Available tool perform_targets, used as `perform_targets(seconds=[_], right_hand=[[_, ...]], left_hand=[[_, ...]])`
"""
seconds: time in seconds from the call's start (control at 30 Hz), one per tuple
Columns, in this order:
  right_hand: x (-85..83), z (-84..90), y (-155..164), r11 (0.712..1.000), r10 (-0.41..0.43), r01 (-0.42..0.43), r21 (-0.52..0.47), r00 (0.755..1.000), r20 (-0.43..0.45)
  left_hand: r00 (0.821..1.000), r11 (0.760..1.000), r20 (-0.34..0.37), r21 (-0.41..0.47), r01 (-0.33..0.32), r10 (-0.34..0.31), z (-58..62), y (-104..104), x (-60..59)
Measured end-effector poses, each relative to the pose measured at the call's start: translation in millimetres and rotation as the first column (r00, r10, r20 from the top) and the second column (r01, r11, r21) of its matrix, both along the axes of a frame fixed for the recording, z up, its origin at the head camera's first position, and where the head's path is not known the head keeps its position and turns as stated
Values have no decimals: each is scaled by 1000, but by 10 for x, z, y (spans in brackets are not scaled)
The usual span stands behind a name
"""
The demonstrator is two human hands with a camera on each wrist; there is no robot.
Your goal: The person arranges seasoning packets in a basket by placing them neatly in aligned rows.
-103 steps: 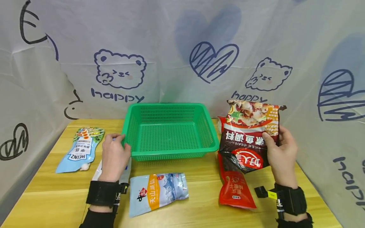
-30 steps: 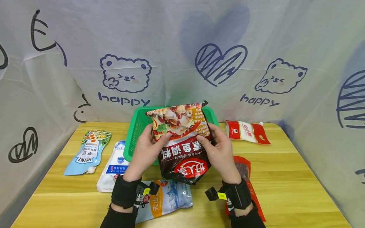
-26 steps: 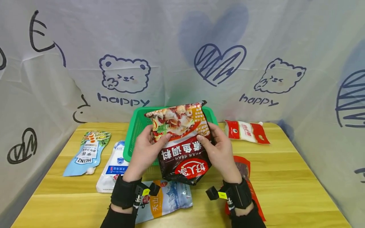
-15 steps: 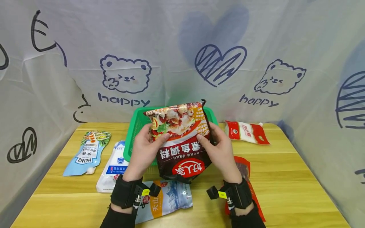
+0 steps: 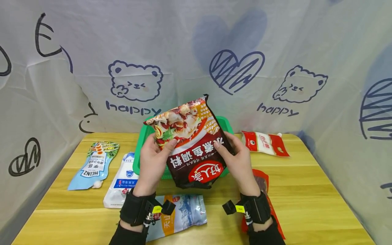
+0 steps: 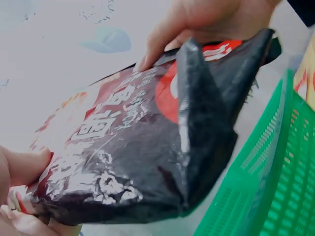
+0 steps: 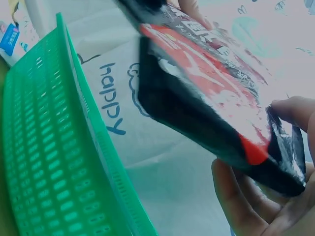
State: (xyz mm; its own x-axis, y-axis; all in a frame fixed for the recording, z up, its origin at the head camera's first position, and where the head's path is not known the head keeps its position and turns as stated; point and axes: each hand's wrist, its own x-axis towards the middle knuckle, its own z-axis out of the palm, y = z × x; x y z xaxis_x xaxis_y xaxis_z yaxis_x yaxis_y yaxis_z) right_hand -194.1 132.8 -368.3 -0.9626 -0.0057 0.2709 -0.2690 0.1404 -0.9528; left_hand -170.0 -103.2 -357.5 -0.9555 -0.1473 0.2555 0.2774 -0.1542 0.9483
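Observation:
A dark red and black seasoning packet (image 5: 193,143), with a picture of a fish dish at its far end, is held up between both hands in the head view. My left hand (image 5: 151,163) grips its left edge, thumb on the printed face and fingers behind. On the opposite edge my right hand (image 5: 237,161) pinches it the same way; the right wrist view shows the fingers (image 7: 236,196) curled under the packet. Behind and below it stands the green plastic basket (image 5: 141,146), largely covered by the packet. The packet's lettering faces upside down to the head camera.
Left on the wooden table (image 5: 321,204) lie a light blue Heinz pouch (image 5: 93,166) and a white and blue bag (image 5: 120,183). A blue and orange bag (image 5: 183,214) lies in front. To the right are a red and white bag (image 5: 264,143) and a red packet (image 5: 263,180), partly hidden.
Earlier the right hand alone held the packet at the right, while the left was beside the basket. Now both hold it in the middle; lately it has tilted and risen slightly.

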Motion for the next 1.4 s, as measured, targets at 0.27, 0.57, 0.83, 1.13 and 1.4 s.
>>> perform_targets(seconds=[0.27, 0.57, 0.83, 1.13, 1.4], right_hand=[[19, -10, 5, 992, 24, -19, -122, 999, 41], [32, -39, 23, 977, -25, 24, -210, 1000, -6], [63, -3, 44, 964, -42, 16, -265, 995, -90], [55, 49, 138, 966, -99, 68, -249, 988, -114], [54, 87, 198, 983, -53, 33, -180, 992, -110]], left_hand=[[997, 999, 69, 33, 11, -14, 6, 35, 1], [990, 995, 131, -74, 63, -53, -9, 30, 2], [981, 982, 128, -96, 161, -148, -48, -41, -23], [988, 993, 117, -48, 109, -103, -17, -209, -44], [993, 960, 50, -255, 114, -105, -7, -313, -26]])
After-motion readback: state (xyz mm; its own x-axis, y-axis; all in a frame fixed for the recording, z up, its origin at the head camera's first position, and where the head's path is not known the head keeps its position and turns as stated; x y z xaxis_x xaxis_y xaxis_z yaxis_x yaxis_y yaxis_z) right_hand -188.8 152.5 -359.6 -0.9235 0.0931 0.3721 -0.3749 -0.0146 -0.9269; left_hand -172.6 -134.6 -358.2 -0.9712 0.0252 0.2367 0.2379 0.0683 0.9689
